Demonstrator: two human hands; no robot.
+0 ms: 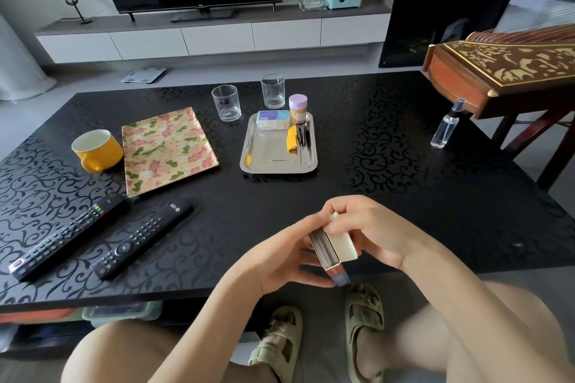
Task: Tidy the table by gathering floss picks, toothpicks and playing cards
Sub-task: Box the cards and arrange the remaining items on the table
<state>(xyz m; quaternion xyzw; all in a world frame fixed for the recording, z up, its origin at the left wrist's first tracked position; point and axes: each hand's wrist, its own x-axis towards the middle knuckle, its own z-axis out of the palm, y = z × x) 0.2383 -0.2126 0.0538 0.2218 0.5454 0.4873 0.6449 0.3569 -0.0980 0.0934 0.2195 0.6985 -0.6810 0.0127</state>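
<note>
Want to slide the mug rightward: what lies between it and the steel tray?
The head view shows the floral tray lying flat on the table between the mug and the steel tray.

Bare tabletop [389,196] runs from the near edge up to the steel tray [278,169]. 2 remotes [141,238] fill the near-left corner; 2 glasses [226,102] stand behind the tray, seemingly just clear of it.
</note>
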